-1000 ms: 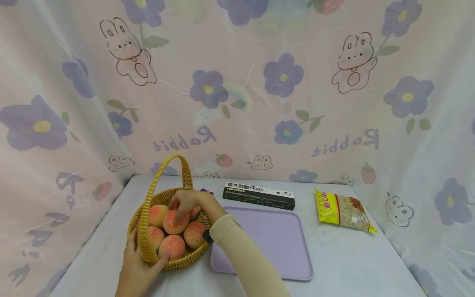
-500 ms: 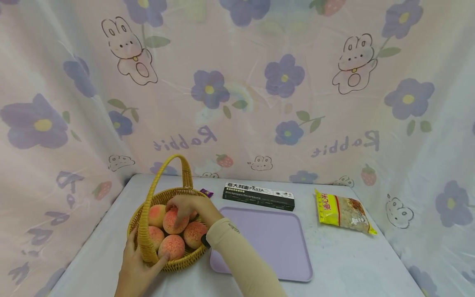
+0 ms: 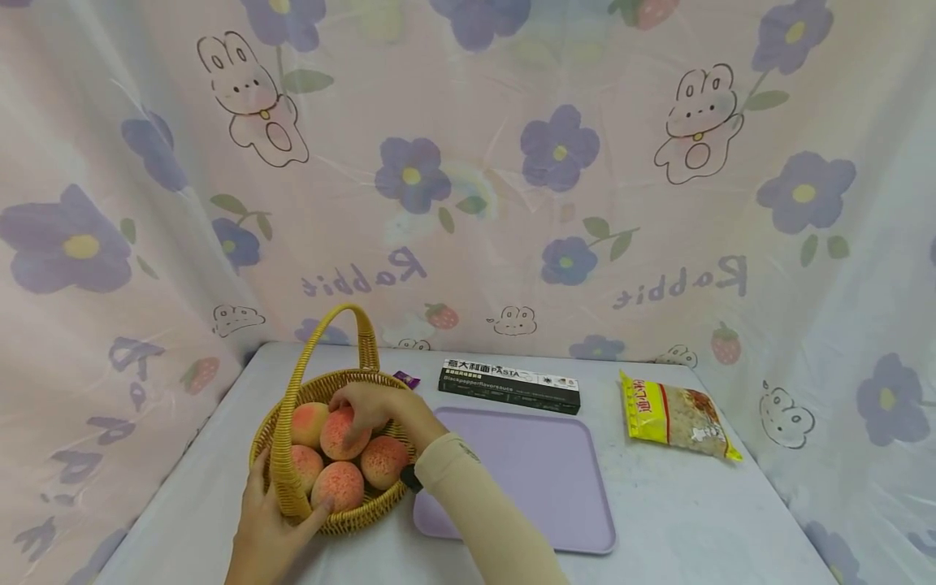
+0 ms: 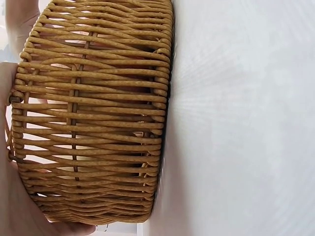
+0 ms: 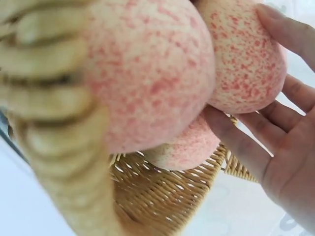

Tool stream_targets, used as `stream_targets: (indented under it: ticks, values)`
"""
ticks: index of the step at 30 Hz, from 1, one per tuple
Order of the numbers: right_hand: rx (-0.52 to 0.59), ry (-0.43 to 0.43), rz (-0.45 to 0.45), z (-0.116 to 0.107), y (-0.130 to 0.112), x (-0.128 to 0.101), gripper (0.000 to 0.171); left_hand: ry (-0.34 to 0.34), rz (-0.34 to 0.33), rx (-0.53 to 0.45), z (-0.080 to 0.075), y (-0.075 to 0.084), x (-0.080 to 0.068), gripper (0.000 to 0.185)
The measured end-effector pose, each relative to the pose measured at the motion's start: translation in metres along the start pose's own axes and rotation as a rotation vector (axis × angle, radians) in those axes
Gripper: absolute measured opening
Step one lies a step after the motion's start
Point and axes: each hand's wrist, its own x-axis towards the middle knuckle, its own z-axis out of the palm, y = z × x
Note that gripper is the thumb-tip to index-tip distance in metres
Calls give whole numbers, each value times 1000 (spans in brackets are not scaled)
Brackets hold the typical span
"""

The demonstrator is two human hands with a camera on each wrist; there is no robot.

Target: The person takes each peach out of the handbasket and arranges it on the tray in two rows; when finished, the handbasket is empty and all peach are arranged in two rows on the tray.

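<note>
Right hand (image 3: 369, 406) curls its fingers round a speckled peach (image 3: 342, 433) in the wicker basket (image 3: 325, 390) at the left of the surface (image 3: 695, 504), while the left hand (image 3: 266, 528) grips the basket's near rim, thumb against another peach (image 3: 338, 486).

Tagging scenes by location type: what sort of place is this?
Probably a staged tabletop recording set, not a real kitchen: a cartoon rabbit-and-flower curtain is draped round three sides of a white table, which holds a basket of peaches, a purple tray and packaged food.
</note>
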Motion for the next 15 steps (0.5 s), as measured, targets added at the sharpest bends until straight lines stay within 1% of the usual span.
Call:
stream_targets:
  ticks: [5,7,10,13,15]
  values:
    - [54,74,-38,-10,7,-8,58,3,-3,-1,0,0,0,91]
    - [88,88,-59,-17,11,-12,59,6,1,-1,0,0,0,90]
    - [106,105,-71,-27,19,-22,60,13,9,1,0,0,0,89]
    - [113,116,-54,-38,28,-33,60,16,13,-3,0,0,0,88]
    - [123,125,-15,-45,34,-42,60,15,13,-6,0,0,0,88]
